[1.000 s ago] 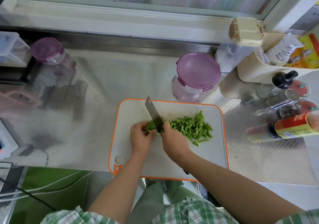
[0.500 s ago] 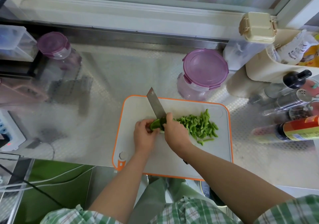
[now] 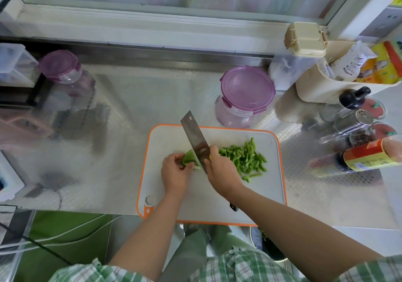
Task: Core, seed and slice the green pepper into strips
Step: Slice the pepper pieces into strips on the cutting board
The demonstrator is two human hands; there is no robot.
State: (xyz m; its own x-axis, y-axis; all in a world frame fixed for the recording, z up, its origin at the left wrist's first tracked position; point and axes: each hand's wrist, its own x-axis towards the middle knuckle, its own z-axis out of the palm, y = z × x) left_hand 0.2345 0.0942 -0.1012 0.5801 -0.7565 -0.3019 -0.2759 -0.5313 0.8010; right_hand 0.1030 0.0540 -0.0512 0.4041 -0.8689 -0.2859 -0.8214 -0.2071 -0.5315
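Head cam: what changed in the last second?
The knife in the right hand shows a little more of its blade face, as if lifted slightly between cuts. Nothing was taken hold of or let go. The left hand still pinches the uncut pepper piece. The strip pile and cutting board stay put.

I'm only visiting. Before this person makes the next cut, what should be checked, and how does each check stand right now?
1. Pepper steadied: ok. The left hand pinches the uncut pepper piece on the cutting board.
2. Knife grip: ok. The right hand grips the cleaver, one finger up along the blade.
3. Left fingertips clear of the edge: cannot tell; they sit close beside it.
4. Cut strips out of the way: ok; they are piled right of the blade.
5. Seeds all removed: cannot tell.
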